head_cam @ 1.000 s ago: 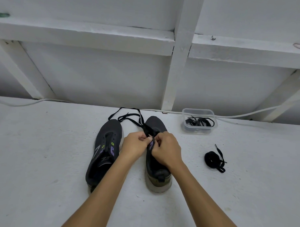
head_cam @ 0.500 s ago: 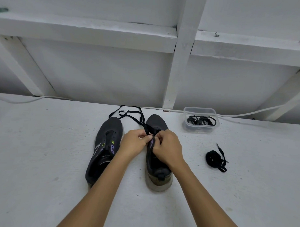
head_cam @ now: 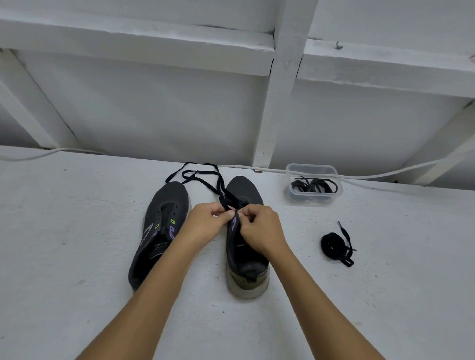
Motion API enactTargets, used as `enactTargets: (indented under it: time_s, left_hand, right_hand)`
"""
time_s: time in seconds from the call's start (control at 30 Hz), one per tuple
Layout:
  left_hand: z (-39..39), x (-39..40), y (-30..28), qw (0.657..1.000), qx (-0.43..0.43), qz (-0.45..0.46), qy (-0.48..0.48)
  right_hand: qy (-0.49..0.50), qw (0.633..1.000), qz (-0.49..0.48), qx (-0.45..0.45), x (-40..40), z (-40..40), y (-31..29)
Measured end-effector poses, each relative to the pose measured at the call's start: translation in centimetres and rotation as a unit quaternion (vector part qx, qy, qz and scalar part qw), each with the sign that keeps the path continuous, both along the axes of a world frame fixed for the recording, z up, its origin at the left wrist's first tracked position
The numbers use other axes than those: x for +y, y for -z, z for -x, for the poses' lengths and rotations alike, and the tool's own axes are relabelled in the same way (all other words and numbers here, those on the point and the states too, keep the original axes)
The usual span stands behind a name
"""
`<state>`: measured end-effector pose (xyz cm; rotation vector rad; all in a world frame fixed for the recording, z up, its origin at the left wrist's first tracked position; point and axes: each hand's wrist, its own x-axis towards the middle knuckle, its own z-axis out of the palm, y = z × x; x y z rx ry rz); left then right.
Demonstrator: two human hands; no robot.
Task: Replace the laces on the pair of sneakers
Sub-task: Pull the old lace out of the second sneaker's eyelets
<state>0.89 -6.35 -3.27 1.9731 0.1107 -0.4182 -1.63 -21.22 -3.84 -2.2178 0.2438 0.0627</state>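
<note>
Head view: left hand (head_cam: 205, 224) and right hand (head_cam: 261, 228) meet at frame centre over right sneaker (head_cam: 245, 234), each pinching black lace (head_cam: 204, 176) at eyelets. Lace loops trail toward upper centre. Left sneaker (head_cam: 159, 231) just left, unlaced. Coiled lace bundle (head_cam: 336, 245) centre right, on white surface (head_cam: 67, 254). Clear plastic container (head_cam: 313, 170) holding more laces (head_cam: 314, 185) upper right.

Two dark sneakers side by side, toes away: left sneaker (head_cam: 159, 231) unlaced (green, purple eyelet tabs), right sneaker (head_cam: 246, 250) partly threaded with black lace (head_cam: 204, 176) trailing past the toes. Bundled lace (head_cam: 335, 245) lies well right.
</note>
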Motion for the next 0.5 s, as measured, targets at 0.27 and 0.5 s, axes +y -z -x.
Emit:
enactTargets:
  time_s: [0.27, 0.5]
  left_hand:
    - [0.5, -0.7, 0.1, 0.997, -0.019, 0.023, -0.076]
    - [0.5, -1.9, -0.4, 0.975, -0.005, 0.132, -0.18]
  right_hand:
    - [0.067, 0.979, -0.194, -0.01, -1.6, 0.7, 0.1]
    - [0.075, 0.975, -0.209, 0.012, -3.9, 1.8, 0.9]
